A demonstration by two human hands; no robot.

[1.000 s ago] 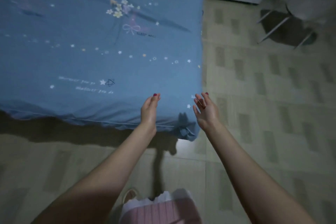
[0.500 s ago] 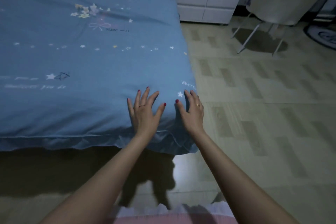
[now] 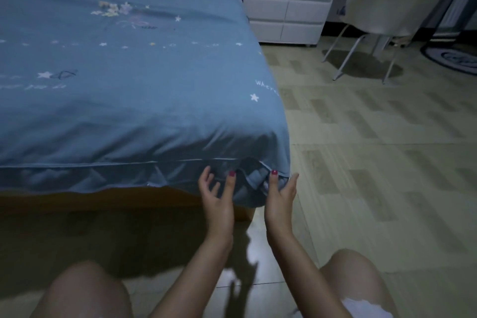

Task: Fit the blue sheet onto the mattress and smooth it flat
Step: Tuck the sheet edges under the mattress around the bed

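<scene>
- Blue sheet [image 3: 124,100], printed with small stars and flowers, covers the top of the mattress and hangs down over the near edge, where a frilled hem bunches at the near right corner.
- Left hand [image 3: 218,199] is raised at that corner with the palm turned up and inward; its fingers [image 3: 206,175] are loosely spread and gently curved, their tips at the hanging hem, and the thumb with its red nail stands up against the cloth.
- Nothing is plainly clamped in the left hand; the fingertips seem to touch the frill, but the dim light and blur leave it unclear whether any fold is pinched.
- Right hand [image 3: 280,195] is just beside the left one, at the very corner of the sheet, palm facing left, with a bunch of the frill between the two hands.
- Right thumb points up with its red nail against the folded hem, and the right fingers [image 3: 293,181] are fairly straight and held together, reaching along the outer side of the corner; they lie against the cloth, not curled round it.
- Wooden bed frame [image 3: 103,197] shows as a brown strip under the hem.
- Bare knees appear at the bottom of the view, above a pale tiled floor [image 3: 374,162].
- White drawer unit [image 3: 284,5] stands beyond the bed, and a white chair [image 3: 387,8] on thin legs stands to its right.
</scene>
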